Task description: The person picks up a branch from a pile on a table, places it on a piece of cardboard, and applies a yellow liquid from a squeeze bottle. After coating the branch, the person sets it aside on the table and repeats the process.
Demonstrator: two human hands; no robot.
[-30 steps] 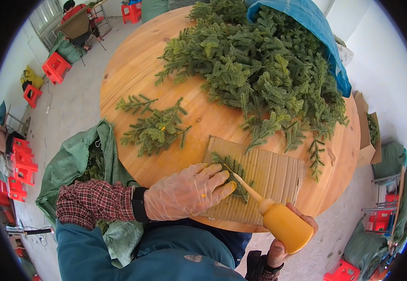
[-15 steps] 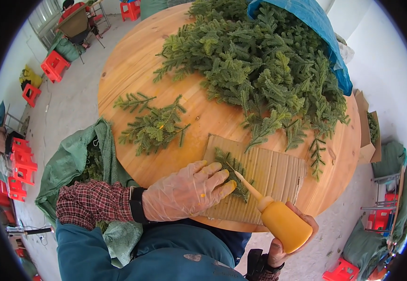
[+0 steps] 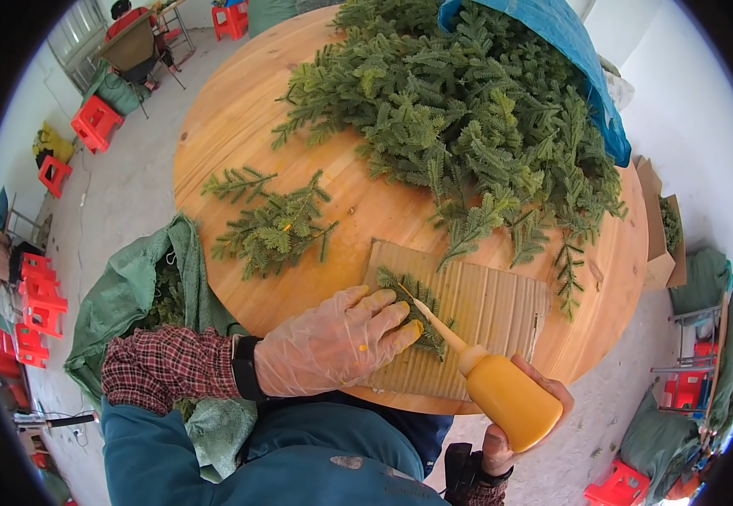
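Over the tabletop (image 3: 240,126) at five o'clock, the right hand (image 3: 499,453) grips a yellow bottle (image 3: 514,405), likely soft, best held mid-body; the flattened left hand (image 3: 328,346) touches a sprig (image 3: 431,339), probably light and springy, on cardboard (image 3: 501,308).

Sacks (image 3: 134,274), red stools (image 3: 97,118) and heaped branches (image 3: 476,126) suggest a workshop.

Nope, can't read a single word or number anywhere in this one. Closest thing is a faint dark marking (image 3: 404,491) low on the teal clothing (image 3: 286,482), near a pale oval patch (image 3: 347,462), and honestly it's too blurry to tell if that's lettering. Yellow bottle (image 3: 514,403), cardboard sheet (image 3: 495,314), brown box (image 3: 660,271): nothing legible on those either.
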